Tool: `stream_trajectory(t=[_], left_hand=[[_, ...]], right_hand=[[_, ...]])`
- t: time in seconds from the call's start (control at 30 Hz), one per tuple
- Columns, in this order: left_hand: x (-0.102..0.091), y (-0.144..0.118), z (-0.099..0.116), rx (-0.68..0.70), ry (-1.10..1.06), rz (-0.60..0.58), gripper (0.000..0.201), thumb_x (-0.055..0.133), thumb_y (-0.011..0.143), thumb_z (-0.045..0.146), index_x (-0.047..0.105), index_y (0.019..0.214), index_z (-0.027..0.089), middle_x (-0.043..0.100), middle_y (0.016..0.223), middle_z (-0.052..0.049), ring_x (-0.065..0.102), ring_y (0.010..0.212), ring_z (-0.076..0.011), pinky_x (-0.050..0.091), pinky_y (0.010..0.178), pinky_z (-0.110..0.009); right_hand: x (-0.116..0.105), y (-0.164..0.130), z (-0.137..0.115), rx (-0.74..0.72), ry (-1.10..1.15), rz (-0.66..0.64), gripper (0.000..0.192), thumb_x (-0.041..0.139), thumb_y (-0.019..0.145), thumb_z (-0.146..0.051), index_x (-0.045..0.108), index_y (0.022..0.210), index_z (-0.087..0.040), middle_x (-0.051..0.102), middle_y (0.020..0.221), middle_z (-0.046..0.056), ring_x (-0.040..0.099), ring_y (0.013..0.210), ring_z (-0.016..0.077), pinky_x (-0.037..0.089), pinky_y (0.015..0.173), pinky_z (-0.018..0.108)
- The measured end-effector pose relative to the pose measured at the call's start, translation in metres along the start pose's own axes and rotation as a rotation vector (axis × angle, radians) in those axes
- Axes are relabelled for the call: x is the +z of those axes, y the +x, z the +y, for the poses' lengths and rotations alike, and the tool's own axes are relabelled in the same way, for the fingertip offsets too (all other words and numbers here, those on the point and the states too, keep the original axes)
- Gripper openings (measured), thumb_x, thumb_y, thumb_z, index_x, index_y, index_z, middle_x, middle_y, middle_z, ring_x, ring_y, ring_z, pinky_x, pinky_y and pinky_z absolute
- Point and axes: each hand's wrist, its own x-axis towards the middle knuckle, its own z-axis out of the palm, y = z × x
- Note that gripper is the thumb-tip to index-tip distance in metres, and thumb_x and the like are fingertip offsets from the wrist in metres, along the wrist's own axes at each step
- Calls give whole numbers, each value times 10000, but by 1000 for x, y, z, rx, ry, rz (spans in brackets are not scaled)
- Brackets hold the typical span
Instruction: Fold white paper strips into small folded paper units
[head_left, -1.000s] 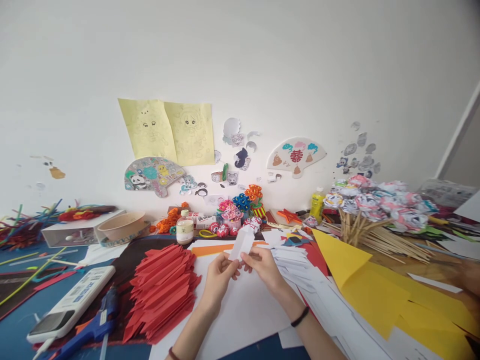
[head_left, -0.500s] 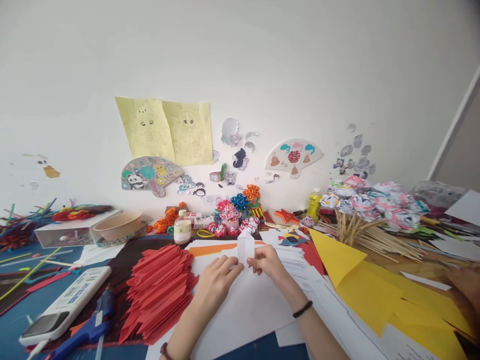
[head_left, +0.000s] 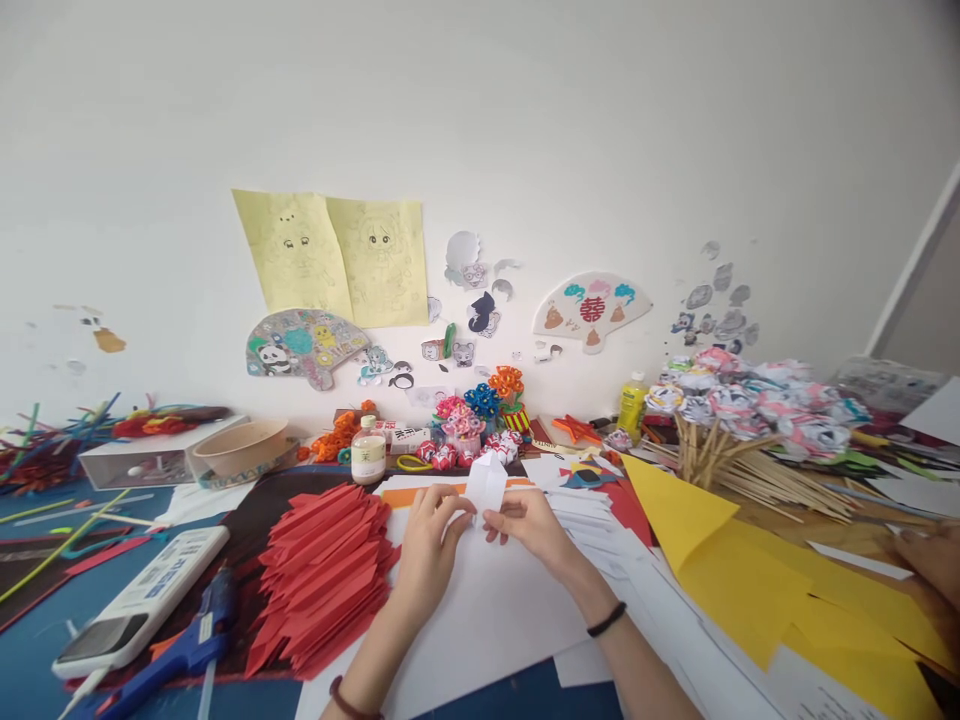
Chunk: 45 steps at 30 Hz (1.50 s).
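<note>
A cluttered craft table with a blue top stands against a white wall hung with yellow drawings, paper fans and small cut-outs. Both hands meet at the middle of the table over a large white sheet. The left hand and the right hand each pinch the lower end of a small folded white paper piece, which stands up between their fingertips, its pointed top tilted away from the person. Just left of the left hand lies a stack of folded red paper pieces; further left are a white remote control and a blue glue gun. Beyond the hands stand a small bottle and bright paper flowers. To the right of the right hand lie yellow paper sheets and a bundle of paper roses on wooden sticks. At the far right edge another person's hand rests on the table.
</note>
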Motion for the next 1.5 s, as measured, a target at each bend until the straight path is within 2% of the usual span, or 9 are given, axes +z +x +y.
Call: stream_trajectory(t=[0.17,0.47,0.8,0.93,1.0,1.13,1.23,1.37,1.5], left_hand=[[4,0,0,-144,-235,-19,179,451,890,281,614,888,209,618,837,-41,547,778,-187,426,691,-290],[10,-3,-1,-257,-432,88,241,517,855,260,531,1089,205,597,772,9,565,708,-142,442,677,-253],[7,-2,1,-294,-461,98,231,567,833,294,534,1040,196,609,718,16,570,662,-139,438,659,-248],[8,-1,-1,-337,-555,58,241,573,835,329,541,1025,184,619,679,17,581,650,-145,446,650,-249],[8,0,-3,-365,-592,28,217,561,841,356,565,952,169,632,697,-2,589,663,-152,451,647,-252],[6,-1,-6,-349,-503,29,230,548,847,375,582,789,155,626,706,-16,567,662,-148,430,635,-244],[4,-2,-6,-354,-426,50,250,548,845,383,578,741,157,590,648,5,518,610,-130,394,591,-228],[4,-1,-4,-379,-432,9,281,512,861,405,562,733,161,558,626,17,496,590,-123,375,564,-218],[4,1,2,-308,-361,20,290,475,881,388,502,688,172,524,617,28,483,587,-120,369,567,-217]], right_hand=[[7,0,5,1,68,-28,404,710,700,-463,695,896,-111,713,777,106,673,661,207,475,524,254],[14,-1,5,19,97,-21,345,720,697,-407,711,865,-106,715,757,106,683,667,220,482,523,254],[17,-2,2,10,115,-5,337,690,736,-408,703,879,-102,703,720,92,672,634,206,478,524,257],[17,-1,4,-34,123,6,291,692,741,-376,699,849,-106,695,710,74,647,606,176,468,533,252],[16,-1,4,-41,125,5,274,700,733,-363,701,824,-104,691,694,67,633,587,165,467,534,252],[17,-2,4,-23,110,-21,250,701,732,-343,702,797,-101,681,655,60,619,572,158,469,539,255],[17,-2,3,-17,114,-17,230,698,733,-326,701,792,-103,676,645,55,613,567,153,466,540,255],[17,-2,1,-33,126,5,216,699,729,-315,702,776,-105,677,663,58,610,568,151,457,535,251],[19,-3,-3,-19,128,19,219,711,715,-320,699,758,-106,668,633,50,601,551,146,451,531,249]])
